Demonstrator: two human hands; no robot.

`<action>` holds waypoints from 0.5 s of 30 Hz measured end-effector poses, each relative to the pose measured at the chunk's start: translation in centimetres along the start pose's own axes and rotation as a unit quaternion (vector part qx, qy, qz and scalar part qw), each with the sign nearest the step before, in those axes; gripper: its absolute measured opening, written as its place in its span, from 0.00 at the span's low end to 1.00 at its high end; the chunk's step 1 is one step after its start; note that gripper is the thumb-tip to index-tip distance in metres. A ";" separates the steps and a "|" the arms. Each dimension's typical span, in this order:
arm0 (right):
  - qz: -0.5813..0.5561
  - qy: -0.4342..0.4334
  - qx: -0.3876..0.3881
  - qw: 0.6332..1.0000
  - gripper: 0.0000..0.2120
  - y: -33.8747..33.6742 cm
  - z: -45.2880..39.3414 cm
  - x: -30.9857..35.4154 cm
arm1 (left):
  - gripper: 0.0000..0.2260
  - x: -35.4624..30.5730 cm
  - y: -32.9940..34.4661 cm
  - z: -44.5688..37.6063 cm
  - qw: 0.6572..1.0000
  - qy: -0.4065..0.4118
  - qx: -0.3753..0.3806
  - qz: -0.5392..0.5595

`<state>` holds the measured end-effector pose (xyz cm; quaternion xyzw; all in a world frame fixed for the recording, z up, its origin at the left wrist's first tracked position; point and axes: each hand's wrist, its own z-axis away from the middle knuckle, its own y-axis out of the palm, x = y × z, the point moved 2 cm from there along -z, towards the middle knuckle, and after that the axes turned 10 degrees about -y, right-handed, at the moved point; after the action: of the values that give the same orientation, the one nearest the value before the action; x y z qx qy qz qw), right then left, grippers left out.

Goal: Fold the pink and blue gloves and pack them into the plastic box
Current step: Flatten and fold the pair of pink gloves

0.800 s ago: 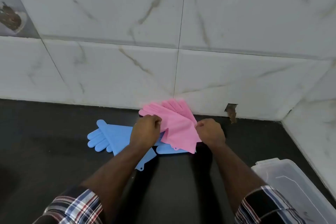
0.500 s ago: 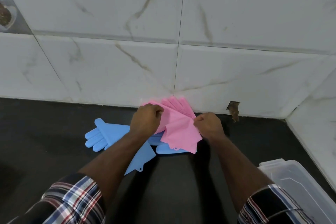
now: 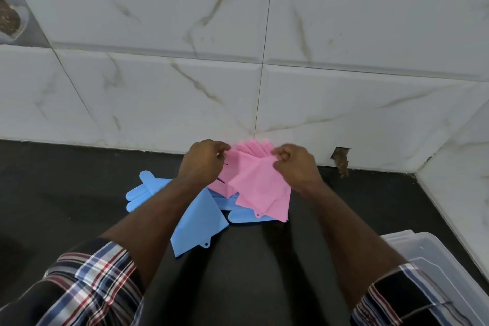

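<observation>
Pink gloves (image 3: pixel 260 188) pinched between both grips, draped over blue gloves (image 3: pixel 197 217)

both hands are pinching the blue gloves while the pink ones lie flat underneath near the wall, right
Not quite: the colours are swapped. The head view shows the left hand and right hand pinching the pink gloves, while the blue gloves lie flat underneath.

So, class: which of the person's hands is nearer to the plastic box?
Right. The right hand pinches the pink gloves up and left of the plastic box; the left hand grips them farther left still.
</observation>
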<state>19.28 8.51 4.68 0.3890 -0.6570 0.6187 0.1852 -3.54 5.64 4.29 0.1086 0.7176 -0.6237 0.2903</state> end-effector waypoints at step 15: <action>-0.099 -0.148 0.005 0.984 0.19 -10.0 3.8 11.3 | 0.05 -6.9 -9.6 5.7 0.915 0.122 0.226 0.312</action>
<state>20.50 2.41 18.90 0.5399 -0.6324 0.5365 0.1440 -1.30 -0.34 15.77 0.4645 0.5172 -0.6287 0.3484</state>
